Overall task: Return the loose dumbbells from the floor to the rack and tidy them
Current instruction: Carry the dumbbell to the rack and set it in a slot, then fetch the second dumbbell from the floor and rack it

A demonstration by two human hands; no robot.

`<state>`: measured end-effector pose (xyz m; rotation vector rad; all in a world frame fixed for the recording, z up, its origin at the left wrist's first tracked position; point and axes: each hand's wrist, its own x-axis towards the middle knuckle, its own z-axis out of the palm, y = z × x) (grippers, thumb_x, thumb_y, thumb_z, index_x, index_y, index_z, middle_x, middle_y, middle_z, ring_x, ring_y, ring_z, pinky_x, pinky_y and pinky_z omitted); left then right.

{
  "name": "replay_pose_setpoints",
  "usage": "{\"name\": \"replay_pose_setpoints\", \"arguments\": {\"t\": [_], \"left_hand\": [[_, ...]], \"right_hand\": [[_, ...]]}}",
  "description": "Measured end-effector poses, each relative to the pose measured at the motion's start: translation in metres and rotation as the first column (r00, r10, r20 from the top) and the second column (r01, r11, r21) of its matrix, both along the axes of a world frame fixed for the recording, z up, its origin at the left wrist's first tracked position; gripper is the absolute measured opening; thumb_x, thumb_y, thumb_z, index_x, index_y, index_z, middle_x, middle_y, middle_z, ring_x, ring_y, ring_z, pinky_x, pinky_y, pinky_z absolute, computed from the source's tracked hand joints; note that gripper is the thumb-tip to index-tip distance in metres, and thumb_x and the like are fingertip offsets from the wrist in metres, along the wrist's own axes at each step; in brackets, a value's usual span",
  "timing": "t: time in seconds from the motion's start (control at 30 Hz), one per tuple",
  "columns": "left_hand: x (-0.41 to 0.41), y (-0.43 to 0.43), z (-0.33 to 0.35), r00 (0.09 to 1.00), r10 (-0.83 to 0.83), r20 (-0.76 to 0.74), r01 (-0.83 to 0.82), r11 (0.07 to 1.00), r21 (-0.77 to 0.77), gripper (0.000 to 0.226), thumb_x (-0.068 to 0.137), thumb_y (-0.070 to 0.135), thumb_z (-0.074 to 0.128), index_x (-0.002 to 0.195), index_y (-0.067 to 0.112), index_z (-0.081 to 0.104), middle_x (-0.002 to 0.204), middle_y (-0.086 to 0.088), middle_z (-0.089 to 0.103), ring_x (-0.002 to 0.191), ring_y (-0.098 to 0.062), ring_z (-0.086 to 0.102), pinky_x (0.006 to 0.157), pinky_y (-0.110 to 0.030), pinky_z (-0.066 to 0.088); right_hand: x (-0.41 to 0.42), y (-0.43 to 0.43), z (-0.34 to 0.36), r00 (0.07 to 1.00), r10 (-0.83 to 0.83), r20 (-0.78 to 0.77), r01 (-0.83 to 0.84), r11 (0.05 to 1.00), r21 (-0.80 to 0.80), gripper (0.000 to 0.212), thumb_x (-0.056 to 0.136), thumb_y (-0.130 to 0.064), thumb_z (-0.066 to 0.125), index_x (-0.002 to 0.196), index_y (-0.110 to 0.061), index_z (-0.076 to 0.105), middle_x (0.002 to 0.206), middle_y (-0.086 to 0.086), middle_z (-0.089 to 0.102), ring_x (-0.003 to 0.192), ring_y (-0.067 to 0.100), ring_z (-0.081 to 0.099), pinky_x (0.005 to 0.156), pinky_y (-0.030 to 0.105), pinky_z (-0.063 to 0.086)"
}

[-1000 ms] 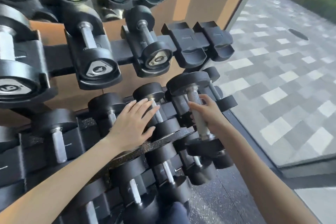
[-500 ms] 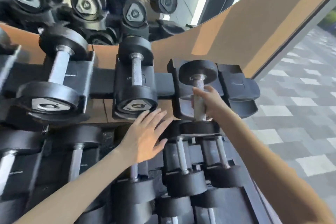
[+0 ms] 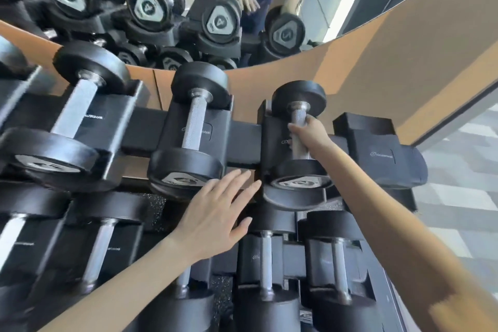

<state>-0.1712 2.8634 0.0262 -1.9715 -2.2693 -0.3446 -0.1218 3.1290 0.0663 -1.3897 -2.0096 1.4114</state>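
Observation:
My right hand (image 3: 310, 133) grips the steel handle of a small black dumbbell (image 3: 298, 98), which lies in a black cradle (image 3: 272, 132) on the rack's upper tier, its front head resting in the cradle's lip. My left hand (image 3: 215, 214) hovers flat with fingers spread, just below the neighbouring upper-tier dumbbell (image 3: 192, 127) and left of the held one; it holds nothing. The black rack (image 3: 242, 148) runs across the view, with more dumbbells on the lower tier.
An empty cradle (image 3: 382, 153) sits at the rack's right end. Larger dumbbells (image 3: 72, 116) fill the upper left. A mirror (image 3: 161, 8) behind the rack reflects the weights and a person. An orange wall and a tiled floor (image 3: 463, 197) lie to the right.
My right hand lifted the small dumbbell from the lower tier up into the upper-tier cradle, where it now rests. My left hand rose off the lower dumbbells and now hovers higher.

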Motion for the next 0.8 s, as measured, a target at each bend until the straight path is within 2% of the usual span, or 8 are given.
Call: {"name": "replay_pose_setpoints", "arguments": {"t": [0.07, 0.13, 0.2, 0.33, 0.43, 0.6, 0.73, 0.8], "left_hand": [[0.004, 0.003, -0.001, 1.000, -0.017, -0.015, 0.017, 1.000, -0.013, 0.059, 0.086, 0.042, 0.042, 0.138, 0.014, 0.044, 0.141, -0.011, 0.046, 0.130, -0.027, 0.041, 0.100, -0.040, 0.038], [0.007, 0.005, 0.002, 0.999, -0.039, -0.021, 0.039, 0.999, -0.019, 0.058, 0.085, 0.040, 0.042, 0.136, 0.013, 0.047, 0.138, -0.012, 0.048, 0.128, -0.027, 0.042, 0.100, -0.039, 0.034], [0.008, 0.007, 0.006, 0.997, -0.069, -0.037, 0.069, 0.998, -0.003, 0.057, 0.085, 0.039, 0.043, 0.135, 0.012, 0.048, 0.137, -0.013, 0.049, 0.128, -0.028, 0.043, 0.101, -0.039, 0.032], [0.008, 0.001, 0.016, 0.988, -0.135, -0.073, 0.137, 0.990, 0.016, 0.058, 0.085, 0.039, 0.043, 0.136, 0.011, 0.047, 0.140, -0.012, 0.046, 0.129, -0.028, 0.041, 0.106, -0.041, 0.030], [0.015, -0.014, 0.021, 0.973, -0.217, -0.078, 0.217, 0.976, -0.016, 0.059, 0.086, 0.039, 0.042, 0.137, 0.010, 0.045, 0.140, -0.014, 0.045, 0.130, -0.030, 0.039, 0.107, -0.043, 0.030], [0.065, -0.052, 0.021, 0.894, -0.442, -0.077, 0.442, 0.897, -0.022, 0.058, 0.086, 0.039, 0.041, 0.134, 0.007, 0.047, 0.137, -0.017, 0.047, 0.127, -0.032, 0.041, 0.106, -0.043, 0.029], [0.125, -0.075, 0.021, 0.771, -0.636, -0.023, 0.636, 0.771, 0.031, 0.057, 0.087, 0.039, 0.042, 0.135, 0.008, 0.046, 0.138, -0.016, 0.046, 0.128, -0.032, 0.041, 0.106, -0.044, 0.031], [0.162, -0.090, 0.017, 0.695, -0.719, -0.005, 0.718, 0.692, 0.071, 0.056, 0.087, 0.037, 0.046, 0.136, 0.009, 0.045, 0.141, -0.015, 0.044, 0.130, -0.031, 0.040, 0.107, -0.045, 0.030]], "right_hand": [[0.003, -0.005, 0.009, 0.997, 0.042, 0.071, -0.047, 0.996, 0.081, 0.034, 0.089, -0.016, 0.056, 0.119, 0.000, 0.050, 0.098, 0.016, 0.059, 0.081, 0.028, 0.060, 0.075, 0.039, 0.052], [0.012, -0.019, 0.020, 0.972, 0.075, 0.224, -0.124, 0.969, 0.213, 0.041, 0.093, -0.025, 0.049, 0.126, 0.000, 0.046, 0.119, 0.019, 0.057, 0.108, 0.032, 0.053, 0.084, 0.034, 0.040], [0.030, -0.045, 0.029, 0.956, 0.093, 0.280, -0.187, 0.925, 0.331, 0.047, 0.096, -0.029, 0.044, 0.133, -0.002, 0.041, 0.129, 0.019, 0.051, 0.118, 0.032, 0.046, 0.087, 0.032, 0.036], [0.089, -0.115, 0.032, 0.979, 0.125, 0.159, -0.191, 0.834, 0.518, 0.050, 0.094, -0.029, 0.050, 0.139, -0.012, 0.038, 0.135, 0.009, 0.046, 0.122, 0.020, 0.044, 0.094, 0.020, 0.030], [0.147, -0.175, 0.028, 0.995, 0.026, 0.101, -0.083, 0.783, 0.616, 0.050, 0.092, -0.025, 0.055, 0.138, -0.008, 0.041, 0.136, 0.008, 0.046, 0.124, 0.019, 0.043, 0.098, 0.014, 0.027], [0.244, -0.295, 0.007, 0.959, -0.208, 0.193, 0.041, 0.775, 0.631, 0.058, 0.088, -0.032, 0.051, 0.140, -0.011, 0.037, 0.143, 0.011, 0.038, 0.133, 0.023, 0.036, 0.110, 0.039, 0.032], [0.305, -0.381, -0.003, 0.862, -0.426, 0.273, 0.127, 0.704, 0.699, 0.060, 0.087, -0.030, 0.055, 0.141, -0.015, 0.035, 0.146, 0.010, 0.035, 0.135, 0.023, 0.030, 0.110, 0.046, 0.029], [0.333, -0.418, -0.008, 0.792, -0.525, 0.312, 0.155, 0.667, 0.729, 0.057, 0.088, -0.033, 0.049, 0.140, -0.015, 0.035, 0.146, 0.010, 0.036, 0.136, 0.023, 0.029, 0.110, 0.048, 0.027]]}}
